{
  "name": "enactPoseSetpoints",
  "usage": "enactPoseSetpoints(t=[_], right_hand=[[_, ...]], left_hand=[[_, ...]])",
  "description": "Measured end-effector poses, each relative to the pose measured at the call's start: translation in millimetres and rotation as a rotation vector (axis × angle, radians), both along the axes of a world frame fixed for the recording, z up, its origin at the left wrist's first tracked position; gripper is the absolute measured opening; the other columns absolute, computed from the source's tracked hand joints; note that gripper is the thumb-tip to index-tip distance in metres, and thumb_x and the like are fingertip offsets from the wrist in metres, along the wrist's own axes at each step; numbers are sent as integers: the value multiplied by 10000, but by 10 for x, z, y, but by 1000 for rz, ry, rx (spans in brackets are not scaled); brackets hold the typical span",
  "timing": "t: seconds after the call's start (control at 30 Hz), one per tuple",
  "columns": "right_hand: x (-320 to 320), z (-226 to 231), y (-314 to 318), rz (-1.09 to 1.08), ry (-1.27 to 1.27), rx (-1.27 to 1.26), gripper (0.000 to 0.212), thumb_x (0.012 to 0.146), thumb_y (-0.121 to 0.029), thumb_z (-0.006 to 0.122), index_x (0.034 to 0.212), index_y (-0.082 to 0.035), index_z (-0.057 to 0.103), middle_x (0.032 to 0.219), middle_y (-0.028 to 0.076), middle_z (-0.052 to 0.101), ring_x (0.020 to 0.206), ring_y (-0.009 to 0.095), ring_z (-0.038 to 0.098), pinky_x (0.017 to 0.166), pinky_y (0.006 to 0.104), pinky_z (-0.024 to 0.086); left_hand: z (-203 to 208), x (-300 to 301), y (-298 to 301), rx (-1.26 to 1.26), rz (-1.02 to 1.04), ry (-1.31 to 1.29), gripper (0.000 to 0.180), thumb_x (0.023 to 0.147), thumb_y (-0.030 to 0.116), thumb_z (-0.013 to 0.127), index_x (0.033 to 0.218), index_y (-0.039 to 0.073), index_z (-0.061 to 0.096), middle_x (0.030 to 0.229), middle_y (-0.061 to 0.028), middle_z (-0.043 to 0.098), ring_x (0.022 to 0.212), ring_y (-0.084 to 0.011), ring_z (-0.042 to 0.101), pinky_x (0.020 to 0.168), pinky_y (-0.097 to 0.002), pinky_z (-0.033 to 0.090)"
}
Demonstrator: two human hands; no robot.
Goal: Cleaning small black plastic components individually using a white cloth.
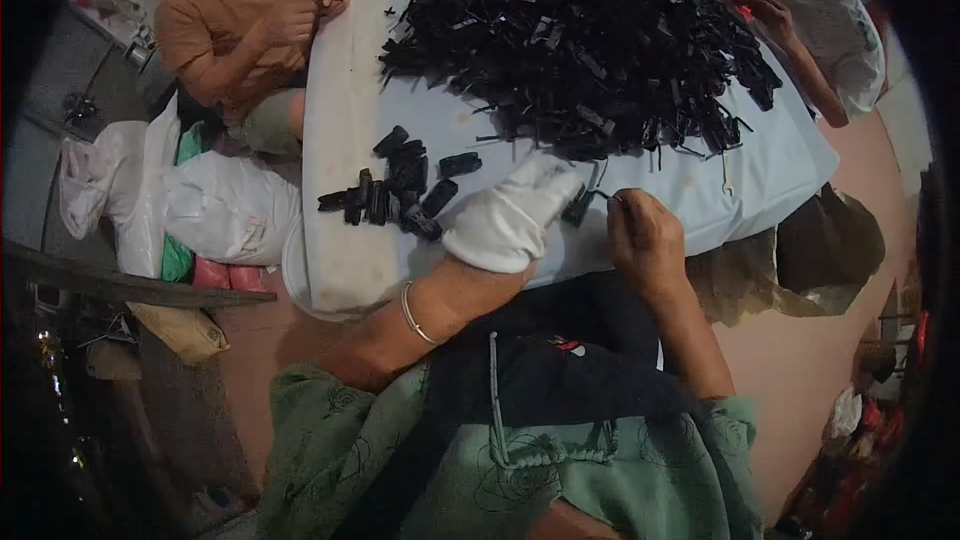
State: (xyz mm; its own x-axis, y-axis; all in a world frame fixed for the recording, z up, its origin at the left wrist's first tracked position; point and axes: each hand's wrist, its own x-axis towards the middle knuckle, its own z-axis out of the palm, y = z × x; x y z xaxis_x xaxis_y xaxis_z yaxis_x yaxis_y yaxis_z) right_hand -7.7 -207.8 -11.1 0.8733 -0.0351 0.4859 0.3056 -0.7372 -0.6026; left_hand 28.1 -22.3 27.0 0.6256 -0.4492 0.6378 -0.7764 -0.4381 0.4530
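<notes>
My left hand (515,215), in a white glove, is closed at the near side of the table, its fingertips on a small black plastic part (576,208). Close to its right, my bare right hand (648,240) is curled shut. A thin dark strip (602,193) runs from its fingertips toward that part; whether the two are joined I cannot tell. Just beyond both hands spreads a large heap of black plastic pieces (570,50) with thin sticks among them. Left of my glove lies a smaller group of black blocks (405,175).
A pale cloth covers the table (345,140). An open-ended wrench (728,176) lies near its right side. One person (235,30) sits at the far left, another (835,30) at the far right. White sacks (225,205) stand left; brown sacking (790,260) lies under the right edge.
</notes>
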Motion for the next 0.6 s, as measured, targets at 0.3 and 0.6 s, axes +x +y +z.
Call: enactPoseSetpoints(t=[0.3,0.6], right_hand=[[-105,97,-190,522,800,510,147,861,-122,517,812,15,541,663,-19,514,657,57,468,561,248,393],[-194,141,41,268,309,489,181,794,-154,616,877,-12,539,656,-18,504,554,103,497,481,255,393]], left_hand=[[109,-66,-10,182,-647,222,181,709,90,609,887,78,577,935,-129,576,786,-331,552,674,-359,462],[-113,-220,64,-690,-361,1272,223,860,59,518,1078,16,501,911,-44,579,755,-77,526,684,-211,450]])
